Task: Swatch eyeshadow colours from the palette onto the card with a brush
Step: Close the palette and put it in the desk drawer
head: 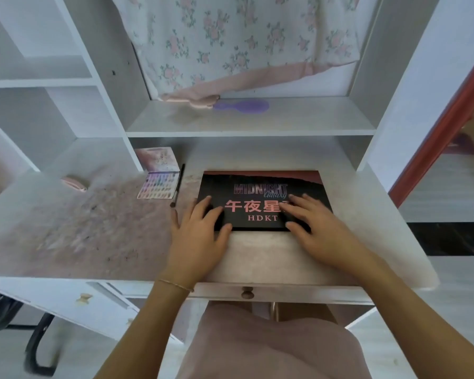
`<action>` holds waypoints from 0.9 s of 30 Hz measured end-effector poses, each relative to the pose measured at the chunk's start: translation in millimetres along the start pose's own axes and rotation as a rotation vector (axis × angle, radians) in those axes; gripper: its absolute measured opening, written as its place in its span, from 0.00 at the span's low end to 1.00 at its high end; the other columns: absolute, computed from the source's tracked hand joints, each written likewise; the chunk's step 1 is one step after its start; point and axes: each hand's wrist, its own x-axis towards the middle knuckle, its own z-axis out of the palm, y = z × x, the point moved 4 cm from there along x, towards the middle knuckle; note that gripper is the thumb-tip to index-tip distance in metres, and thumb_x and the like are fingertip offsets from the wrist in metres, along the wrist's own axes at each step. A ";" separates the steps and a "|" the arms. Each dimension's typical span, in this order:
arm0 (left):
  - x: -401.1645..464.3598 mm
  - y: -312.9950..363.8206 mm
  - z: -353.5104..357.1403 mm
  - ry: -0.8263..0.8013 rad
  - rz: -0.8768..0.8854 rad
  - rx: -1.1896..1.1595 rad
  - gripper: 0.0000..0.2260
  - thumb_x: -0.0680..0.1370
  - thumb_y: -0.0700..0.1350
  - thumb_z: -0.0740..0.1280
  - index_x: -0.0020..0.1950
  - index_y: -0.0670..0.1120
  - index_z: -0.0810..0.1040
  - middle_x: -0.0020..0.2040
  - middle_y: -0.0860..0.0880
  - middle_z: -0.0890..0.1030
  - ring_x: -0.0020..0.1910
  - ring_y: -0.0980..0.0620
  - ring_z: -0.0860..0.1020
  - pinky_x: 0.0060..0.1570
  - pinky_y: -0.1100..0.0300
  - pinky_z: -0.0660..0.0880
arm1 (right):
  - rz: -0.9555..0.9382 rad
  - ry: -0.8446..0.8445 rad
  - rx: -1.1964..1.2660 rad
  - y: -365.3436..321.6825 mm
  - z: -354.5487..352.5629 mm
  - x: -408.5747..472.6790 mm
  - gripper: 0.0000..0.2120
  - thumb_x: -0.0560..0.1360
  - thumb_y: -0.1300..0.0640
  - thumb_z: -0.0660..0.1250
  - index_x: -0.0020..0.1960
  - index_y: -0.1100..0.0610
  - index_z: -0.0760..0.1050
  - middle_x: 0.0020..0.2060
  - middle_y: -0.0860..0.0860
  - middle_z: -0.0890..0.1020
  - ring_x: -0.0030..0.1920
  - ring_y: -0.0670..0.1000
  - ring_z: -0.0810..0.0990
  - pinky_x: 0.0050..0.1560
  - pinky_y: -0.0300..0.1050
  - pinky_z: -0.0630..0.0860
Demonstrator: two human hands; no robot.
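A black card [263, 199] printed "MIDNIGHT Galaxy" and "HDKT" lies flat on the desk [257, 253]. Both hands press on its near corners with straight, spread fingers, gripping nothing: the left hand [199, 231] on the near left corner, the right hand [316, 228] on the near right. Both forearms reach forward from below. Beyond and left of the left hand lies the brush [178, 184], beside the open eyeshadow palette [158, 176].

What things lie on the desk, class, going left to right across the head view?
Pink pouch → open eyeshadow palette → brush → left hand → right hand, both hands resting flat on the black Midnight Galaxy card.
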 end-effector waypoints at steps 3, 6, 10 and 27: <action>-17.5 13.2 -7.4 0.198 0.065 -0.062 0.14 0.75 0.48 0.65 0.59 0.47 0.76 0.64 0.46 0.72 0.64 0.46 0.68 0.64 0.48 0.59 | -0.067 0.199 0.374 -29.8 -6.1 -24.4 0.17 0.77 0.58 0.61 0.64 0.47 0.69 0.62 0.43 0.73 0.62 0.37 0.68 0.64 0.34 0.64; -42.4 12.6 -7.2 0.286 0.105 -0.101 0.10 0.73 0.43 0.69 0.53 0.45 0.79 0.55 0.45 0.78 0.56 0.44 0.75 0.57 0.51 0.64 | -0.112 0.104 0.707 -54.5 3.9 -57.3 0.13 0.77 0.59 0.60 0.54 0.42 0.73 0.48 0.40 0.80 0.50 0.37 0.77 0.51 0.31 0.74; -69.9 7.8 -5.0 0.296 0.134 -0.125 0.10 0.73 0.47 0.64 0.49 0.44 0.80 0.50 0.46 0.79 0.52 0.45 0.77 0.54 0.52 0.66 | -0.047 -0.334 0.668 -62.1 42.0 -85.1 0.10 0.78 0.48 0.55 0.55 0.41 0.73 0.47 0.42 0.82 0.48 0.38 0.79 0.51 0.34 0.75; -116.8 -14.4 -5.4 0.515 0.170 -0.165 0.11 0.74 0.47 0.61 0.49 0.44 0.80 0.45 0.47 0.80 0.48 0.50 0.74 0.51 0.58 0.66 | 0.581 -0.164 0.709 -58.0 136.7 -73.9 0.18 0.74 0.49 0.57 0.33 0.58 0.77 0.26 0.52 0.83 0.29 0.51 0.82 0.44 0.48 0.79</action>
